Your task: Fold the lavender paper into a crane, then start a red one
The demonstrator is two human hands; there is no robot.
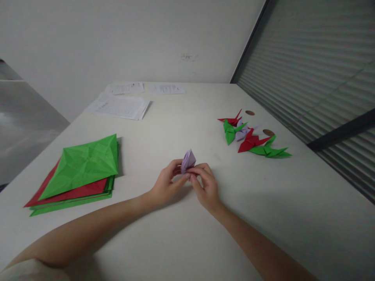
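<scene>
A small piece of folded purple paper [188, 159] is held up just above the white table, its pointed end upward. My left hand [170, 181] pinches it from the left, with the thumb at its lower edge. From the right, my right hand [205, 185] grips the same paper, its thumb and fingers pressed at the base. The thumbs nearly meet there, and the fingers hide the lower part of the folds.
A stack of creased green and red paper sheets [84, 164] lies at the left. Several folded paper cranes [253, 141] in red, green and purple sit at the right, near two brown discs [268, 132]. Printed pages [123, 106] lie at the back, and a blind-covered window [316, 74] borders the right.
</scene>
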